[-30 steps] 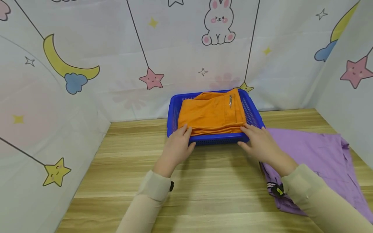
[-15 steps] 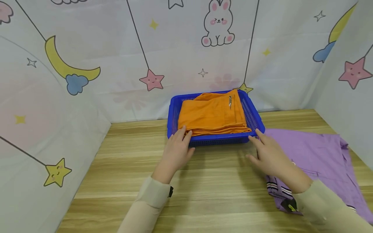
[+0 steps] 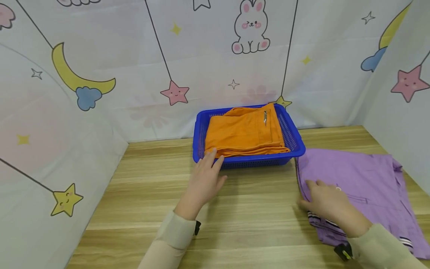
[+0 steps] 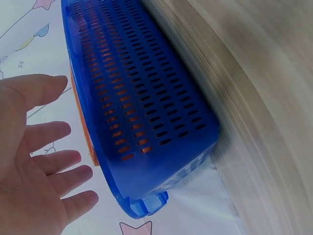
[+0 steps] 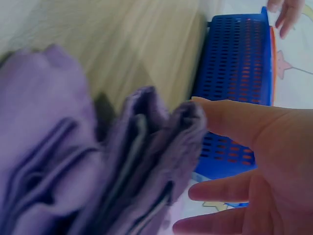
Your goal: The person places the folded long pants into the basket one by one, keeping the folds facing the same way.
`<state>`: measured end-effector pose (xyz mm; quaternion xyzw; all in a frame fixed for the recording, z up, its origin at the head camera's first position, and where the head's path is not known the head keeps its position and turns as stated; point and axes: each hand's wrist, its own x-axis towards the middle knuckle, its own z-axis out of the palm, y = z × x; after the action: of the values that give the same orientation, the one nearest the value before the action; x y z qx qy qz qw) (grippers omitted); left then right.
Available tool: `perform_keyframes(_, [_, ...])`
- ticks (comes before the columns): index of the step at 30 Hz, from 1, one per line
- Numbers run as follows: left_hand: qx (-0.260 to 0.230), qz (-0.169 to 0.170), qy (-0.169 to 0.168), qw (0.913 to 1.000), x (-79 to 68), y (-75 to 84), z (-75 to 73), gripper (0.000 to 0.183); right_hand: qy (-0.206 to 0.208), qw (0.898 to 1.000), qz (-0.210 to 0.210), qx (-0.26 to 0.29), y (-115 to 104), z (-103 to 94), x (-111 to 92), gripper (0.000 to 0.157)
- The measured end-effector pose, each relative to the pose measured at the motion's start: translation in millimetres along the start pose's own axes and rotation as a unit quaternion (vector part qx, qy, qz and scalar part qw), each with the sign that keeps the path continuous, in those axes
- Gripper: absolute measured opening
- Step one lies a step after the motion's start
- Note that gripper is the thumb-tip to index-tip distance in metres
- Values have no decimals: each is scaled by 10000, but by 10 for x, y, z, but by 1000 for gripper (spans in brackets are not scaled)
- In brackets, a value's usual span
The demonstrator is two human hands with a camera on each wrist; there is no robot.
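A blue plastic basket (image 3: 258,160) with slotted walls stands by the back curtain, holding a folded orange garment (image 3: 242,130). My left hand (image 3: 199,183) is at its front left corner, fingers extended and overlapping the rim in the head view. In the left wrist view those fingers (image 4: 61,159) are spread beside the basket wall (image 4: 146,93), gripping nothing. To the right lies a folded purple garment (image 3: 369,183) with striped trim. Over its left edge is my right hand (image 3: 329,201), slightly blurred. The right wrist view has its thumb (image 5: 230,117) right at the purple folds (image 5: 161,161), fingers apart.
The wood-grain table (image 3: 144,209) extends in front of the basket and to its left. White printed curtains (image 3: 208,56) enclose the back and both sides. The purple garment's upper left corner lies close to the basket's right front corner.
My right hand has left the basket's front right corner and moved right and toward me, over the purple garment's left edge. The left hand stays by the basket, slightly lower. Basket and garments have stayed put.
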<state>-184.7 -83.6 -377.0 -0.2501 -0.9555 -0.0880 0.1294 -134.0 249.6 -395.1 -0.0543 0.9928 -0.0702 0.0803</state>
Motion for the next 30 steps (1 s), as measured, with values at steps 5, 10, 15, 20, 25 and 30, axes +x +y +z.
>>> perform_keyframes(5, [-6, 60, 14, 10000, -17, 39, -26, 59, -222, 9996, 144, -103, 47, 62, -10, 93])
perform_keyframes(10, [-71, 2, -119, 9999, -31, 66, -17, 58, -333, 9988, 367, 33, 67, 102, -15, 93])
perform_keyframes(15, [-165, 90, -91, 9998, -51, 90, 6, 56, -379, 9978, 511, 188, 72, 130, -19, 83])
perform_keyframes(20, [-199, 85, -40, 9998, -59, 104, 21, 55, -321, 9984, 462, 103, 59, 154, -35, 79])
perform_keyframes(25, [-296, 43, -94, 9995, -65, 126, 30, 52, -283, 9990, 355, 30, 50, 177, -70, 80])
perform_keyframes(30, [-300, 114, -102, 9994, -58, 159, 55, 51, -186, 9997, 138, -49, 77, 238, -122, 78])
